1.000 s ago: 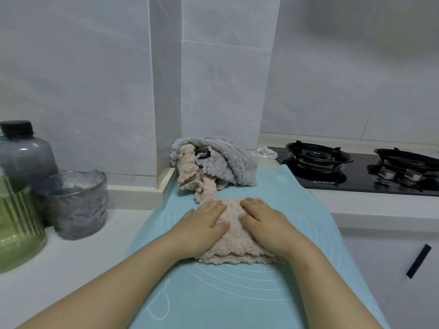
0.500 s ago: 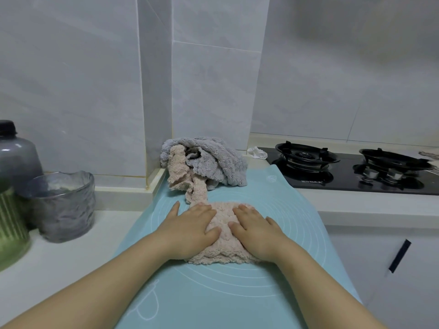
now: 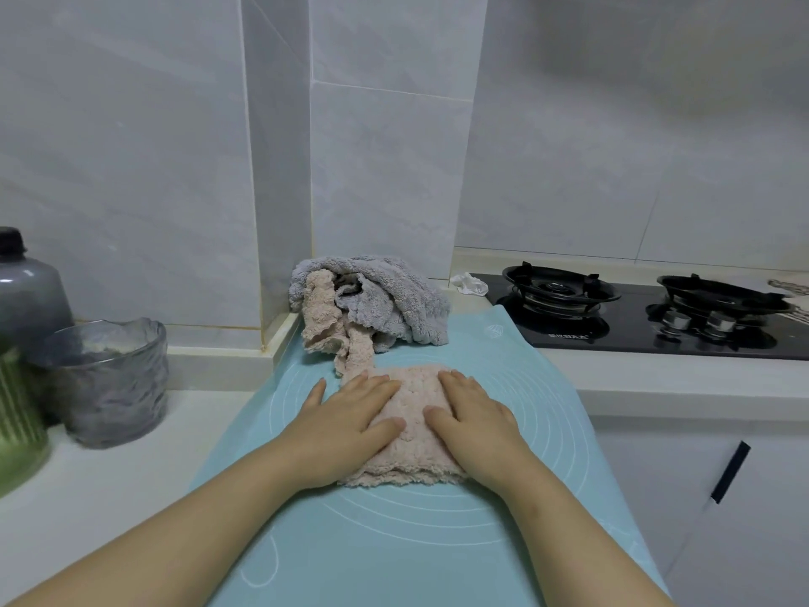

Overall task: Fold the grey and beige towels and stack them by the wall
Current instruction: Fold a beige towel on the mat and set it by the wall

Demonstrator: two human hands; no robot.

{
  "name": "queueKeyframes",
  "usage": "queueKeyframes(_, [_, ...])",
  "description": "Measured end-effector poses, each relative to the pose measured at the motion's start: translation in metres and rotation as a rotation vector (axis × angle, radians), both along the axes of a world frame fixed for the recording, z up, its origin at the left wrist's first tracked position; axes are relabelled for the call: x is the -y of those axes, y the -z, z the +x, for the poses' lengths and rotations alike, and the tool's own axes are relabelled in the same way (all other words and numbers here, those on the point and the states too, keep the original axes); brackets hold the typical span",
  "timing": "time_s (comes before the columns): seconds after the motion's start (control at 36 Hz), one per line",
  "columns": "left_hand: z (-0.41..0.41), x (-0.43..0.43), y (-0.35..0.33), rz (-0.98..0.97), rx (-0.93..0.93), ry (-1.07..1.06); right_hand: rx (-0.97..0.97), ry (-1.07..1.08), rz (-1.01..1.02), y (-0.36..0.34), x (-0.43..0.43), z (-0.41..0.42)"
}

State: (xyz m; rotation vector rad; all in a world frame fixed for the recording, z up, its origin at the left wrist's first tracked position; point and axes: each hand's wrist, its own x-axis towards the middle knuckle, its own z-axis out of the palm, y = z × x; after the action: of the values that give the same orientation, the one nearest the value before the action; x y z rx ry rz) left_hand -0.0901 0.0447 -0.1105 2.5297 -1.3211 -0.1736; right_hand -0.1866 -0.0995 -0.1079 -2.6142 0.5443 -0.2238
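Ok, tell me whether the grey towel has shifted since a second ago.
No. The grey towel lies heaped in the same spot against the tiled wall corner; only the camera view shifted.

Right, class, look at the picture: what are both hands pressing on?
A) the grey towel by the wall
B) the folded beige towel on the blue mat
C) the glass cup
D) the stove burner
B: the left hand and right hand lie flat, fingers straight, on the folded beige towel on the blue mat, while the grey towel sits crumpled by the wall.
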Motion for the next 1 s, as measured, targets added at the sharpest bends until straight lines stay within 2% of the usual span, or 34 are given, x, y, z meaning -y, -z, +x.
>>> queueKeyframes(0.14, [-0.001, 0.002, -0.002, 0.128, 0.035, 0.004, -0.152, 0.044, -0.06, 0.003, -0.001, 0.004])
queueKeyframes(0.25, [-0.002, 0.003, -0.002, 0.133, 0.035, 0.001, -0.165, 0.042, -0.076, 0.004, 0.0, 0.005])
queueKeyframes(0.36, [0.0, 0.001, 0.001, 0.033, -0.014, -0.007, -0.038, 0.085, -0.014, 0.004, -0.001, 0.001])
queueKeyframes(0.44, [0.001, -0.002, 0.0, -0.142, -0.055, -0.062, 0.068, 0.221, 0.036, 0.002, 0.002, -0.001])
queueKeyframes(0.53, [0.005, -0.006, -0.002, -0.245, 0.007, -0.188, 0.03, 0.293, 0.011, 0.002, 0.006, -0.002])
queueKeyframes(0.69, [0.008, -0.007, 0.004, -0.031, 0.029, -0.227, -0.039, 0.217, -0.034, 0.005, 0.006, 0.0])
queueKeyframes(0.86, [0.007, -0.006, 0.002, -0.025, 0.043, -0.22, 0.033, 0.158, 0.06, -0.002, 0.001, -0.002])
queueKeyframes(1.0, [0.005, -0.005, 0.001, -0.026, 0.046, -0.219, 0.18, 0.102, 0.216, -0.004, -0.003, -0.003])
